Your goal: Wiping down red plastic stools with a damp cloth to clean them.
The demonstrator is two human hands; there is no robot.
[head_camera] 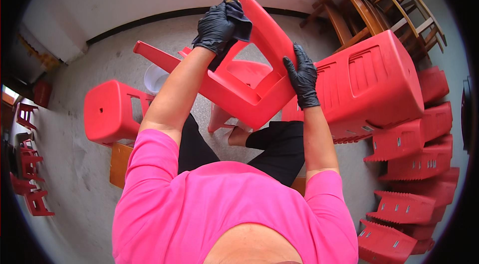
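A red plastic stool is held up, tilted, in front of me with its legs pointing up and away. My left hand, in a black glove, is closed on a dark cloth that lies against one of the stool's legs. My right hand, also gloved in black, grips the stool's side near the base of that leg. Beneath the held stool, another red stool is partly hidden. One more red stool stands to the left.
Stacked red stools stand close on the right, with several more stacks behind. A whitish plastic bucket is on the floor beyond my left forearm. Wooden furniture is piled at the upper right, near the wall. More red stools are far left.
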